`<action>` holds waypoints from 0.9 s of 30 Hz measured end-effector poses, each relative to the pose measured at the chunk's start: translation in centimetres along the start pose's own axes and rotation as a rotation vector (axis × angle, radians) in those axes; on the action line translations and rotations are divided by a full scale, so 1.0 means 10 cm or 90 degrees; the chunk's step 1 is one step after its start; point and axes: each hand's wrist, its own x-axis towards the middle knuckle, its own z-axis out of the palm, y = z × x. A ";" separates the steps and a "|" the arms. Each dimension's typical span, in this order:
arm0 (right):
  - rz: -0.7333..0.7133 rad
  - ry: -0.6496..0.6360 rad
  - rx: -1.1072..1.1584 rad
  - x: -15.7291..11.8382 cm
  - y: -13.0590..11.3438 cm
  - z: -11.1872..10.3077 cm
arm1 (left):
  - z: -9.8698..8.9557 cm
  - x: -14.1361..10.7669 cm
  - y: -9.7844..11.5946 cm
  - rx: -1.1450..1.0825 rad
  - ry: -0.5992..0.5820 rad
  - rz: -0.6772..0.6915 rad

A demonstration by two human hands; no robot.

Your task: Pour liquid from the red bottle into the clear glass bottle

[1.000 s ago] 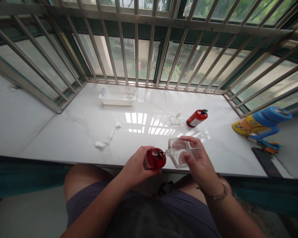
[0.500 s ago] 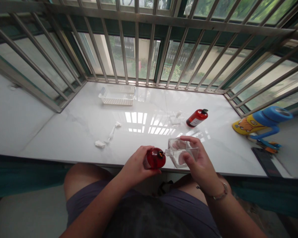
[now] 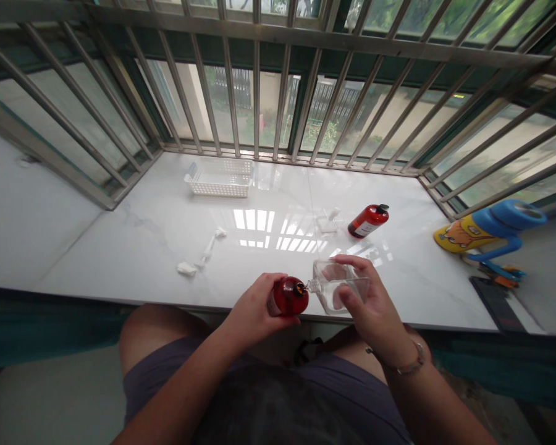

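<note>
My left hand (image 3: 262,305) is wrapped round a red bottle (image 3: 291,298) whose open mouth faces up and towards me. In my right hand (image 3: 369,303) is a clear, square-sided bottle (image 3: 327,287), gripped between thumb and fingers and tilted onto its side. Its narrow threaded neck points left and sits right at the red bottle's mouth. Whether liquid passes between them is too small to tell. Both bottles are held over the front edge of the white counter (image 3: 269,272). Behind them stands a second red bottle (image 3: 368,221) with a black top and a pale label.
Beside the second red bottle lie a clear pump top (image 3: 328,221) and white bits. A white perforated basket (image 3: 220,179) is at the back. Crumpled white tissue (image 3: 186,269) lies at left. A blue and yellow flask (image 3: 486,225) and a black phone (image 3: 495,303) are at right, metal bars (image 3: 254,99) behind.
Almost nothing differs. The clear bottle has shifted very slightly, its neck still at the red bottle's mouth, and both hands keep their hold.
</note>
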 end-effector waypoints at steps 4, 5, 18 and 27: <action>0.004 -0.003 0.008 0.00 0.01 0.00 | 0.00 0.00 -0.01 0.000 -0.001 -0.005; 0.007 -0.005 0.009 0.00 0.02 0.00 | 0.00 0.00 -0.01 0.001 -0.002 -0.005; 0.017 -0.014 0.009 -0.01 0.02 0.00 | 0.00 0.00 0.00 0.001 -0.004 -0.003; 0.025 -0.013 0.000 -0.02 0.01 0.00 | 0.00 0.00 -0.01 0.001 -0.005 -0.002</action>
